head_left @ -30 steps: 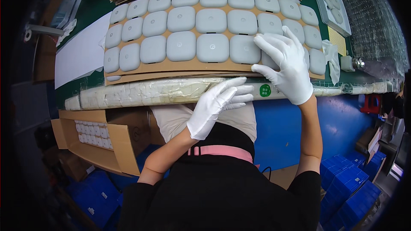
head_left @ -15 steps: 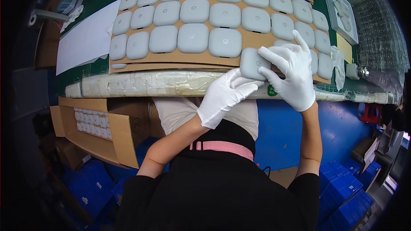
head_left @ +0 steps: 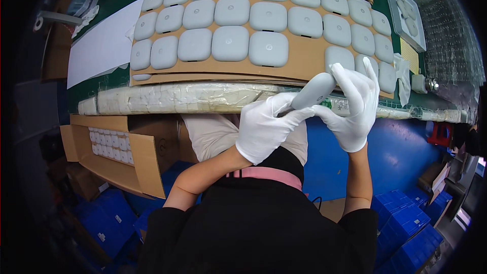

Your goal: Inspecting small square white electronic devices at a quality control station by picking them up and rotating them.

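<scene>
A grey rounded-square case (head_left: 313, 91) is tilted on edge above the table's front edge. My white-gloved left hand (head_left: 263, 128) pinches its lower left end between thumb and fingers. My right hand (head_left: 354, 104), also gloved in white, grips its right side, thumb low and index finger at the upper corner, the other fingers raised. Rows of similar grey cases lie flat on a brown cardboard sheet (head_left: 304, 56), among them a front-row case (head_left: 268, 49) left of a bare spot. Part of the row behind my right fingers is hidden.
The table's front edge (head_left: 182, 99) is wrapped in clear film. White paper (head_left: 104, 45) lies at left, a white tray (head_left: 418, 40) with parts at right. Below left stands an open carton (head_left: 147, 165) with small cases inside; blue crates (head_left: 406, 223) sit lower right.
The case has been tipped from nearly face-up to a steep edge-on tilt and moved slightly right and down. My left hand has taken hold of its lower end; my right hand has dropped a little.
</scene>
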A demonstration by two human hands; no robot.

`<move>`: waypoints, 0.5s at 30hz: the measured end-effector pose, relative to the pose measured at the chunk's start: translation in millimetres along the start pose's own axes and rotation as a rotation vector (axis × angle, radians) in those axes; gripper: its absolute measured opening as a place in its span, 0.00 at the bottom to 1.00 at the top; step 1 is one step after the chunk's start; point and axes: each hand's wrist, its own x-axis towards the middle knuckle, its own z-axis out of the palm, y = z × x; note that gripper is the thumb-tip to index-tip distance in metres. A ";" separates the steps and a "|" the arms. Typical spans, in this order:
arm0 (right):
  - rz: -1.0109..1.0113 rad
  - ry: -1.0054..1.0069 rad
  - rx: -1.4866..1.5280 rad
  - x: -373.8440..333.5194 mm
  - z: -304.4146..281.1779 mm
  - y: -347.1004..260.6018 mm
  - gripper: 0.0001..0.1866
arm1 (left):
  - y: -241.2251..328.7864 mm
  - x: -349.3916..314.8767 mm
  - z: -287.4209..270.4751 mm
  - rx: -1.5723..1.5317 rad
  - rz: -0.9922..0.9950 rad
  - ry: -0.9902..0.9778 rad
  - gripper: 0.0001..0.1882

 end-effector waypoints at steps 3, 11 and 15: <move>0.003 0.036 0.043 -2.8 0.1 1.1 0.39 | -6.5 -1.4 0.7 -0.211 -0.082 -0.042 0.15; 0.002 0.022 0.122 0.1 -5.9 -4.1 0.46 | -28.6 -1.8 0.2 -0.547 -0.180 -0.148 0.22; 0.016 0.018 0.162 0.0 -9.3 -5.0 0.50 | -32.6 -1.1 1.0 -0.748 -0.311 -0.209 0.23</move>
